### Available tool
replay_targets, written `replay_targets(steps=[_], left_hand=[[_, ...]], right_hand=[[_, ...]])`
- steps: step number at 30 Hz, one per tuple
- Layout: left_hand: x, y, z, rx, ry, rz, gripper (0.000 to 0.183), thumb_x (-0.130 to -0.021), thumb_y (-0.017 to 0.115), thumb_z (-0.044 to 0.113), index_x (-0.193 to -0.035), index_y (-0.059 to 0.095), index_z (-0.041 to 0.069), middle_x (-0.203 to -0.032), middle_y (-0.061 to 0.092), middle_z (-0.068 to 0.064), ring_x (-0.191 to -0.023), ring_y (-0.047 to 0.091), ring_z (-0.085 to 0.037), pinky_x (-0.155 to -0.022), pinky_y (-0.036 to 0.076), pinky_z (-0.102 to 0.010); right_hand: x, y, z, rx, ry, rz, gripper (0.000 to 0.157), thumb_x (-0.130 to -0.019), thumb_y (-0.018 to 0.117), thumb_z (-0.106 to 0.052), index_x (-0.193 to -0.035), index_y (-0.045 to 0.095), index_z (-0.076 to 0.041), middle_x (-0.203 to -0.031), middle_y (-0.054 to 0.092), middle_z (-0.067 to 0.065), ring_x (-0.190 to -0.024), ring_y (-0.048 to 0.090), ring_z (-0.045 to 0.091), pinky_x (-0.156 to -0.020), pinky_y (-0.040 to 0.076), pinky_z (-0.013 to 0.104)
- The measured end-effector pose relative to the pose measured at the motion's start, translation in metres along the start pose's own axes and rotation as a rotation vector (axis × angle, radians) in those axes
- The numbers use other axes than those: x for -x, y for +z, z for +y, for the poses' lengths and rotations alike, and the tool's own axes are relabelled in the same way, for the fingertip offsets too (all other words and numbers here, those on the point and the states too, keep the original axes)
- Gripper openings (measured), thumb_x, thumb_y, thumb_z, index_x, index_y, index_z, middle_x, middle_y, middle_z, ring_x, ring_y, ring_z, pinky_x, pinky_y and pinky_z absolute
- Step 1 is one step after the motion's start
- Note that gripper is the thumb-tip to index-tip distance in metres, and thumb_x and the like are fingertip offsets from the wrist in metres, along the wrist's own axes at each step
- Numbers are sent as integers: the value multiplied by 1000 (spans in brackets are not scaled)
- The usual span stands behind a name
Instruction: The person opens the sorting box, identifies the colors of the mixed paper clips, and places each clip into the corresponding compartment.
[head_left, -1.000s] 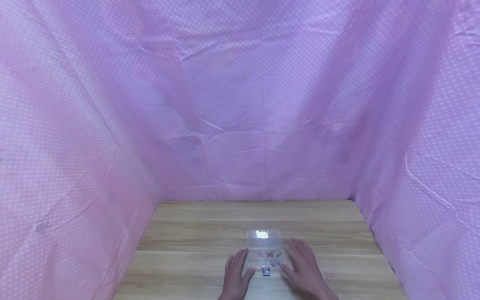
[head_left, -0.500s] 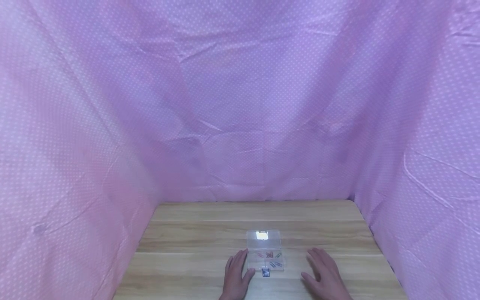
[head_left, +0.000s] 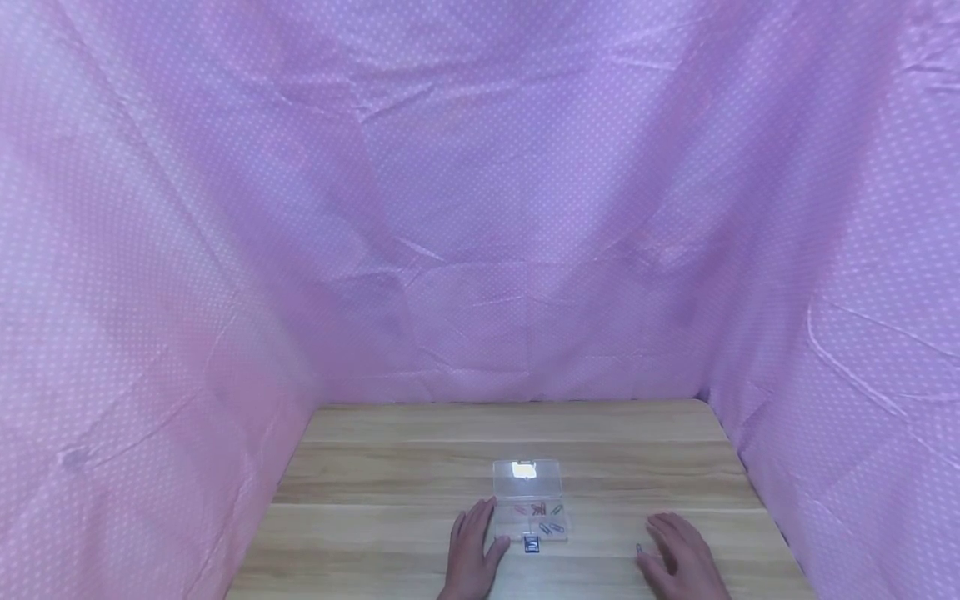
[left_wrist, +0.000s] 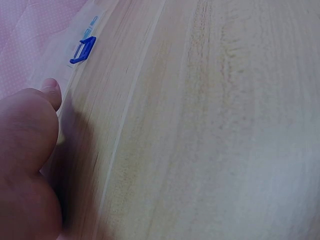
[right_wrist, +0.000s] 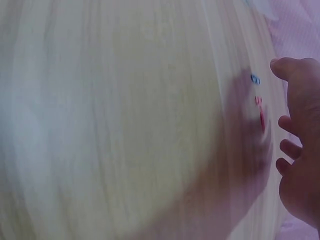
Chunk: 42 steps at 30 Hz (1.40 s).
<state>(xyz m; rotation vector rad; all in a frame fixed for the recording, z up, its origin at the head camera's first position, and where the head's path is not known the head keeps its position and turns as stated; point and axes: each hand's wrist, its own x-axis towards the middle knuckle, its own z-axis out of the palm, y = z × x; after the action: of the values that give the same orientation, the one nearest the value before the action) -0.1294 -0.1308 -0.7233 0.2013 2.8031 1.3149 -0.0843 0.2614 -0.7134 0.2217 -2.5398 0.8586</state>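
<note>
Blue paperclip [head_left: 639, 548] lies just left of the right hand [head_left: 684, 557], toward the right edge of the surface [head_left: 375, 483]. That hand's fingers look parted, empty.

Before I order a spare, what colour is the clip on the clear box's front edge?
The clip is blue; the left wrist view shows it best.

A clear box [head_left: 512, 527] (lid [head_left: 528, 480] open) holds paperclips [head_left: 557, 528].

Glare on clear lid [head_left: 527, 480], soft shadows, hazy wrist views
</note>
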Motion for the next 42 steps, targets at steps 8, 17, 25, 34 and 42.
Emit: replay_targets(steps=[8, 17, 25, 34, 42], left_hand=[[3, 3, -1, -34, 66, 69, 69, -108, 72, 45, -167, 53, 14, -168, 61, -14, -160, 52, -42, -137, 19, -56], [4, 2, 1, -9, 55, 55, 70, -107, 74, 40, -168, 52, 13, -170, 59, -16, -162, 49, -43, -137, 10, -44], [3, 3, 3, -19, 36, 48, 70, -106, 76, 36, -167, 53, 11, -170, 59, -16, -162, 50, -43, -137, 14, -54], [2, 3, 2, -21, 35, 49, 70, -105, 76, 36, -167, 53, 11, -170, 59, -16, -162, 49, -43, -138, 13, -52], [3, 3, 3, -13, 20, 47, 70, -106, 75, 40, -168, 52, 14, -170, 59, -15, -163, 49, -43, -138, 15, -60]], right_hand=[[6, -9, 9, 77, 141, -72, 34, -94, 92, -24, -123, 83, -9, -129, 78, 13, -124, 67, 38, -110, 41, 17], [6, -4, 21, 112, 89, 13, 27, -78, 99, -7, -95, 84, -21, -107, 74, -2, -103, 67, 28, -91, 41, 10], [4, 0, 29, 133, 9, 67, 36, -71, 101, -1, -83, 80, -26, -101, 69, -7, -95, 62, 21, -88, 39, 10], [1, -5, 26, 141, 38, 10, 41, -72, 101, -1, -78, 74, -31, -100, 67, -10, -95, 61, 18, -86, 45, 14], [-5, -16, 17, 91, 156, -106, 33, -86, 92, -4, -83, 73, -30, -96, 70, -14, -95, 64, 5, -84, 61, 32]])
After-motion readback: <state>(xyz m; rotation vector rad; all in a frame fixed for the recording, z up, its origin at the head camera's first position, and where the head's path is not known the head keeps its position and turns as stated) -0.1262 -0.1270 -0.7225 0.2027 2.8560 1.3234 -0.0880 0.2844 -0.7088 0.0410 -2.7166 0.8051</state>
